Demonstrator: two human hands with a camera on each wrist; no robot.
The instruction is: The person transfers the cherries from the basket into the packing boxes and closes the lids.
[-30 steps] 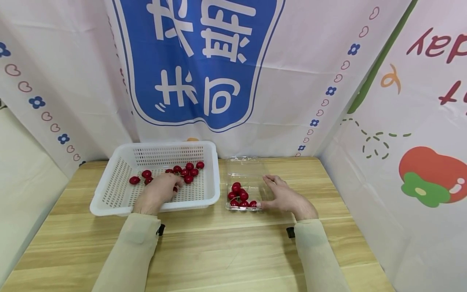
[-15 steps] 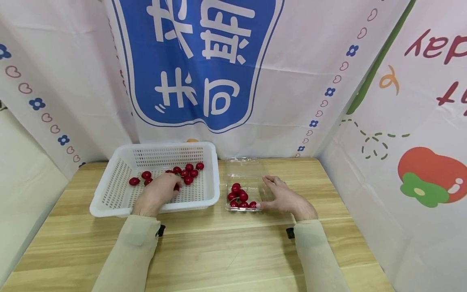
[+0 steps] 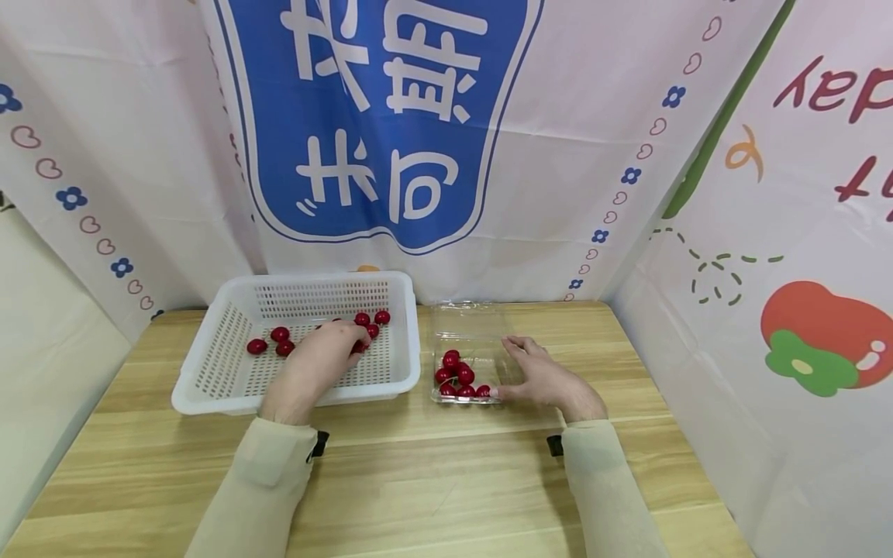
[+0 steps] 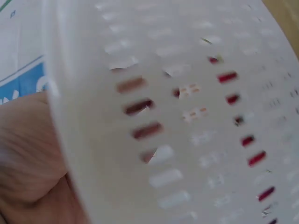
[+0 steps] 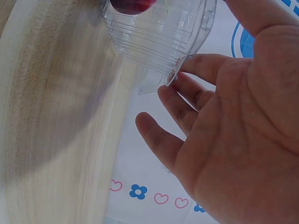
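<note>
My left hand (image 3: pixel 322 358) reaches over the near rim of a white plastic basket (image 3: pixel 187 387), down among red cherries (image 3: pixel 362 318). Its fingertips lie hidden among the fruit, so whether it pinches a cherry is unclear. In the left wrist view the slotted basket wall (image 4: pixel 107 177) hides the fingers of the left hand (image 4: pixel 32 158), and red shows through the slots. My right hand (image 3: pixel 551 381) holds the right side of a clear plastic clamshell box (image 3: pixel 488 358), thumb at the front corner, fingers farther back. Several cherries (image 3: pixel 465 374) lie in the box's left part.
The box's clear lid (image 3: pixel 470 319) lies folded back toward the curtain (image 3: pixel 537 232). More cherries (image 3: pixel 281 334) sit in the basket's left half. A wooden table (image 3: pixel 418 480) carries everything, with a printed cloth wall (image 3: pixel 705 364) on the right.
My left hand has shifted right and slightly away from me within the basket, now covering part of the cherry cluster and uncovering the cherry on its left. My right hand and the box stay put.
</note>
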